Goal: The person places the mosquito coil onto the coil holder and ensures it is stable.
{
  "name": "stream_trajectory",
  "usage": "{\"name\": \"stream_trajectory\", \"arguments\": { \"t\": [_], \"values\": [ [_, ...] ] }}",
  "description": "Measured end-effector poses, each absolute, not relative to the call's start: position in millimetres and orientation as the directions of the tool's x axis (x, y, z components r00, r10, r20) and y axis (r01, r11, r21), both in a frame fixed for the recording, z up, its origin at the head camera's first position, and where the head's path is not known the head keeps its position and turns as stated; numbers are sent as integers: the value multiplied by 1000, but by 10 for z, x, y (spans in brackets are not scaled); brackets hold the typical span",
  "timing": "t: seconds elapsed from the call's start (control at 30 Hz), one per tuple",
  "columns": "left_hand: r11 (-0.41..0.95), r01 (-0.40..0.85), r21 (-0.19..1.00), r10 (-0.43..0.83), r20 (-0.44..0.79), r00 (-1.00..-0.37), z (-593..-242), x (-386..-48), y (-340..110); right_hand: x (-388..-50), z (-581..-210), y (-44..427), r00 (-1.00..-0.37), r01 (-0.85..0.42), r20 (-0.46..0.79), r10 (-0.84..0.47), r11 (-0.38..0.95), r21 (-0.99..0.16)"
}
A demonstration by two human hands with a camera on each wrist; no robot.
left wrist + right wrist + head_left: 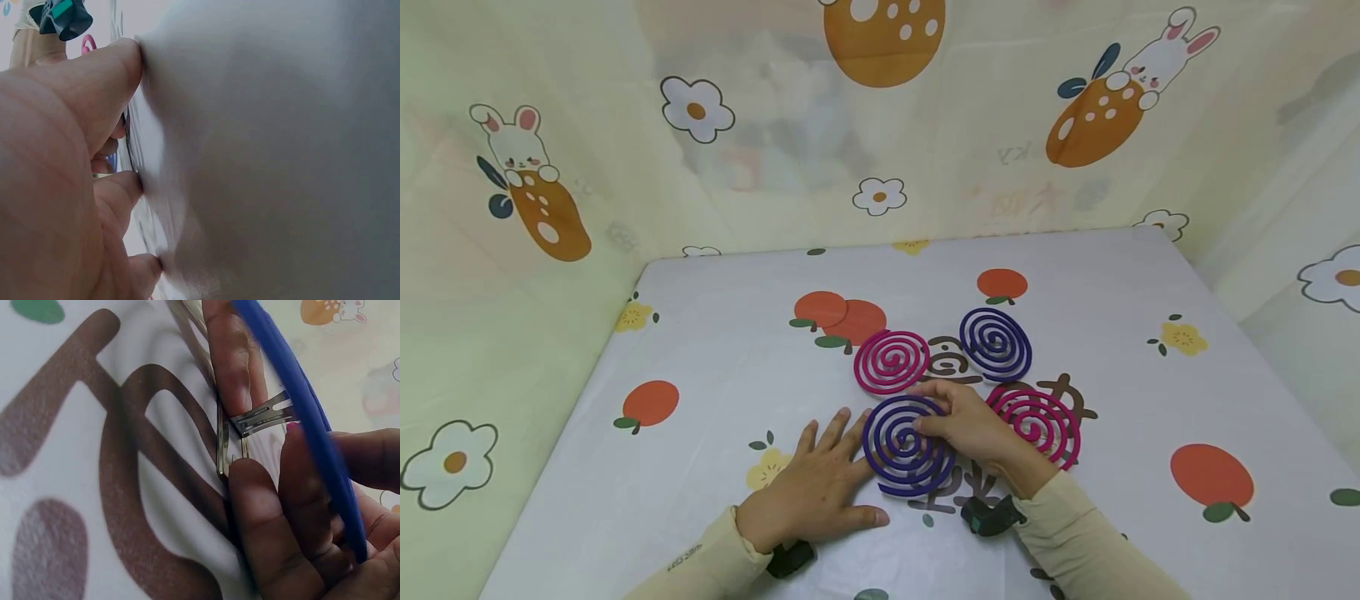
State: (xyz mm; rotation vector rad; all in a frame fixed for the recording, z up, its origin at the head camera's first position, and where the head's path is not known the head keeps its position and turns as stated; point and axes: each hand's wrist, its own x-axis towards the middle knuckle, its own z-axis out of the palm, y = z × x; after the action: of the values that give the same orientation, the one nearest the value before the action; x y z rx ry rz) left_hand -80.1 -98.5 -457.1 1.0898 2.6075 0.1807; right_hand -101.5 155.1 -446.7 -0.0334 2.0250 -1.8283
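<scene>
A blue mosquito coil (pixel 907 440) is pinched by my right hand (pixel 973 427), thumb on its upper face and fingers beneath. In the right wrist view the coil (pixel 328 456) stands edge-on above the cloth. Below it a thin metal coil stand (pixel 259 417) has a prong rising toward the coil; whether they touch I cannot tell. My left hand (pixel 822 493) lies palm down with spread fingers at the coil's left edge. In the left wrist view its fingertips (pixel 134 181) press on the cloth. The coil hides part of the left fingers in the head view.
Two pink coils lie on the printed tablecloth (pixel 700 483), one pink coil (pixel 891 362) behind my hands and another pink coil (pixel 1037 429) under my right wrist. A second blue coil (pixel 996 343) lies farther back. A patterned curtain (pixel 790 167) rises behind the table.
</scene>
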Motion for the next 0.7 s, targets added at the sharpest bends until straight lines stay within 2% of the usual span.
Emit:
{"name": "stream_trajectory", "arguments": {
  "t": [0.7],
  "values": [
    [709,663,240,705,-250,-663,-4552,-796,-983,-1016,-4468,1529,-918,268,-306,-253,174,-948]
  ]
}}
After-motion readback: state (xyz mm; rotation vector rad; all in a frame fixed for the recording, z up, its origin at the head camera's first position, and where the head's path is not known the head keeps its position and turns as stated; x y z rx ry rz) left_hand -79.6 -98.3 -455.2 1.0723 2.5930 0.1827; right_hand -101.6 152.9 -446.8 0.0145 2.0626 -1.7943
